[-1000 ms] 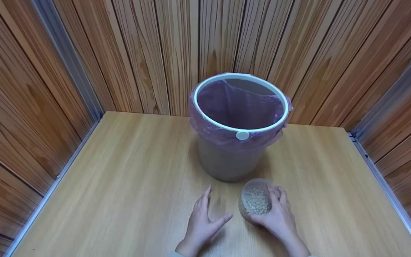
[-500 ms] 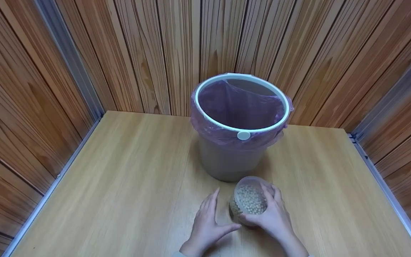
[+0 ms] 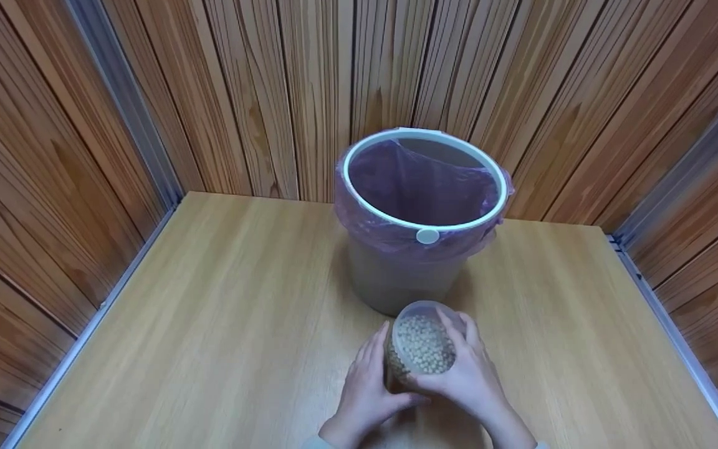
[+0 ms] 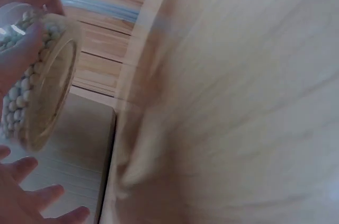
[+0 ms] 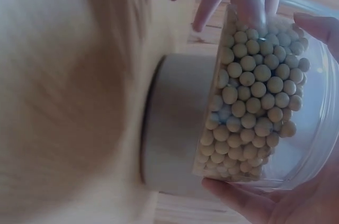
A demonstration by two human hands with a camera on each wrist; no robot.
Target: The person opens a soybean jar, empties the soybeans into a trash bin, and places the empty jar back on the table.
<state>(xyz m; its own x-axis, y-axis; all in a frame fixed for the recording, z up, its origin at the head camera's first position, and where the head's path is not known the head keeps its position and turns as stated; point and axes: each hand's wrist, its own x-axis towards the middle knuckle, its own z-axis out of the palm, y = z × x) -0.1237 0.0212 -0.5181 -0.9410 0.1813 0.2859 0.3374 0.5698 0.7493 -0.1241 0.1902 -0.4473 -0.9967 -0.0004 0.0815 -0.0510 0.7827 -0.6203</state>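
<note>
A clear round plastic tub (image 3: 396,369) of small round beige balls (image 5: 254,97) is tilted above the table, its underside showing in the left wrist view. My right hand (image 3: 468,374) grips it from the right, thumb on the near side and fingers on the far side. At the tub's left, my left hand (image 3: 365,390) is held with fingers extended and thumb apart; its fingers (image 4: 45,196) look spread in the left wrist view. In the right wrist view one left-hand digit overlaps the tub's wall; firm contact is hard to tell.
A grey-brown bin (image 3: 399,280) stands just beyond the tub, lined with a purple plastic bag (image 3: 384,237) under a pale ring (image 3: 496,181). Wood-grain walls (image 3: 272,93) enclose the table (image 3: 222,312) at the back and sides, with metal strips (image 3: 677,318) along the edges.
My right hand has lifted the tub and brought it left, tilting it. My left hand has moved slightly right and now lies right beside the tub. The bin stays put.
</note>
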